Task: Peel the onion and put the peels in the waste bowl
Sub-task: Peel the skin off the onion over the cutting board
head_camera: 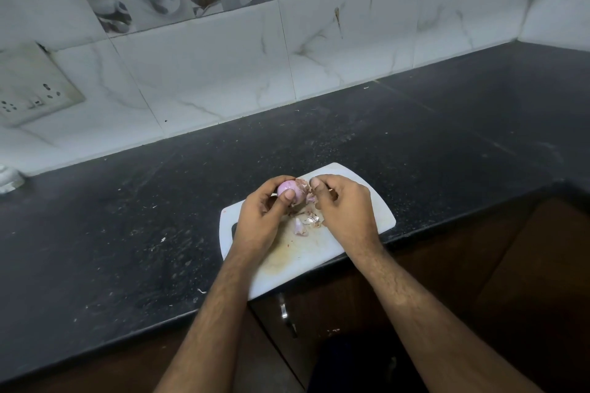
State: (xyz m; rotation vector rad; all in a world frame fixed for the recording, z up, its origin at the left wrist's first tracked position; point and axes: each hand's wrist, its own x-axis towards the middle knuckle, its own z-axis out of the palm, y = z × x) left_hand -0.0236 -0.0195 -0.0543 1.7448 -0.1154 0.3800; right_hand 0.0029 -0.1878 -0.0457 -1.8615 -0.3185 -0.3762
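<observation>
A small pinkish-purple onion [286,189] is held over a white cutting board [380,217]. My left hand [263,214] grips it, thumb pressed on its front. Just to the right, my right hand [343,204] pinches a flap of papery peel [306,188] that hangs from the onion's right side. Loose peel pieces [305,223] lie on the board below my hands. No waste bowl is in view.
The board sits at the front edge of a black stone counter [127,233], overhanging it slightly. A tiled wall with a socket plate [32,89] runs behind. A white object [9,180] shows at the far left. Brown cabinets [479,265] stand below.
</observation>
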